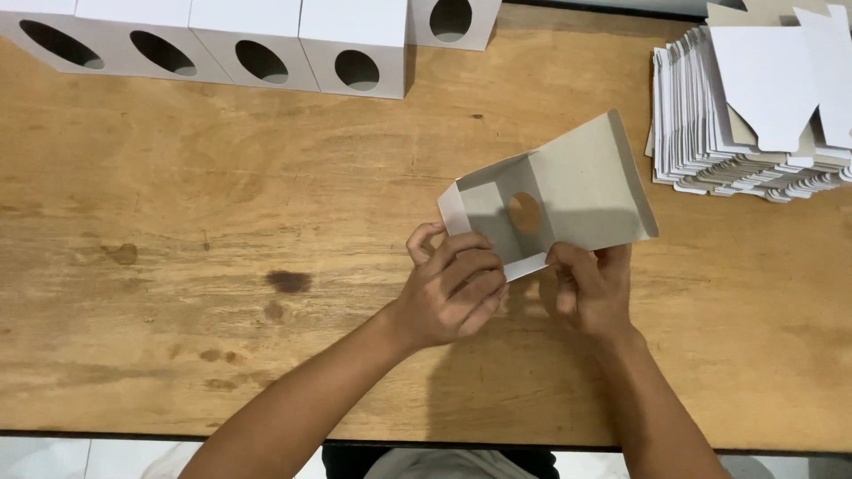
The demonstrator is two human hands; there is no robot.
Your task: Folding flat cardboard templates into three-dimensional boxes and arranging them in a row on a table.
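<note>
Currently both grips grasp carton blank (568,191) w/ round hole: left hand (448,288) at lower-left flap, right hand (593,288) at bottom edge. Flat stack (710,133) beyond right grip.

Row of folded white boxes (266,44) far edge wooden table (177,266); flat blank stack (745,115) right.

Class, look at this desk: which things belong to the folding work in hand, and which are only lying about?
In hand:
- grey card blank with a round hole, partly folded
- left hand and right hand, both gripping its near edge

Lying about:
- row of finished white boxes with oval holes, at the far edge
- stack of flat blanks, far right
- wooden table
</note>
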